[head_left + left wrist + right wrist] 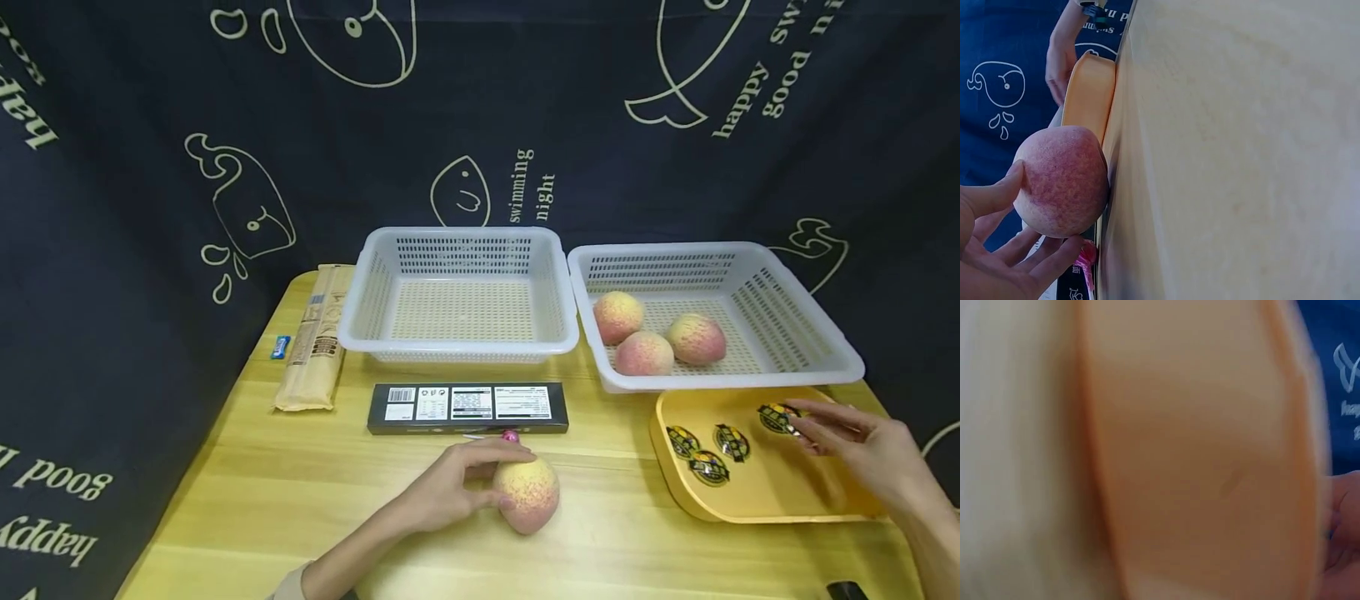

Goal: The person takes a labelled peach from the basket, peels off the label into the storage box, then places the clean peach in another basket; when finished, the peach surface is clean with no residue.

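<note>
My left hand [450,492] holds a pink-and-yellow peach [528,497] at the table's front, thumb and fingers around its left side. The left wrist view shows the same peach [1063,181] large, close beside the table surface. Over the yellow tray [675,492], my right hand [862,446] pinches the edge of a round black-and-yellow badge [778,418]. Several like it, such as one badge [731,442], lie on the tray floor. In the right wrist view the tray wall [1197,475] is blurred and hides most of the hand [1344,537].
Behind stand two white baskets: the left basket [457,346] and the right basket [750,382], which holds three peaches [697,339]. A black box [468,408] lies ahead of a pink lollipop [511,436]. At left are a tan packet [315,350] and a small blue wrapper [281,347].
</note>
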Motion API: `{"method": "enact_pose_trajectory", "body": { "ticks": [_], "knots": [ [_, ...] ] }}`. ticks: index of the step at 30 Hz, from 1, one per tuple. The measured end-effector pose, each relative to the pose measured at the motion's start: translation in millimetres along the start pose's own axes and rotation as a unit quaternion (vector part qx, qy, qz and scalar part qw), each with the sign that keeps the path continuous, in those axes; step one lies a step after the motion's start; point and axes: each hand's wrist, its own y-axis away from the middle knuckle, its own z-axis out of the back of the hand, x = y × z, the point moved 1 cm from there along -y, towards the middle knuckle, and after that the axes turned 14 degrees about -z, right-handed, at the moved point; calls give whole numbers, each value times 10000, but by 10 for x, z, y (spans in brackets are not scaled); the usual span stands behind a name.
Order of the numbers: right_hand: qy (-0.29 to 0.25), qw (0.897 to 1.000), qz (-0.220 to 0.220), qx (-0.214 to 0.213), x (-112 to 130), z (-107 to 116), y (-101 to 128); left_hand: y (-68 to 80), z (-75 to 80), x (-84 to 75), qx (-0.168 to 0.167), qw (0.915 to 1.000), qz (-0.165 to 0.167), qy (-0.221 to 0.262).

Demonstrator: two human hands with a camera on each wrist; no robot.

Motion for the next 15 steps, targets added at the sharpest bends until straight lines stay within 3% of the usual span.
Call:
{"method": "enact_pose_trajectory", "body": {
  "ticks": [5, 15],
  "knots": [
    [589, 9979, -273, -57, -208, -15, -54, -6, -5, 0, 6, 10000, 31, 92],
    [1827, 9817, -538, -89, -235, -100, -114, -12, -25, -3, 252, 9993, -95, 260]
  ]
}}
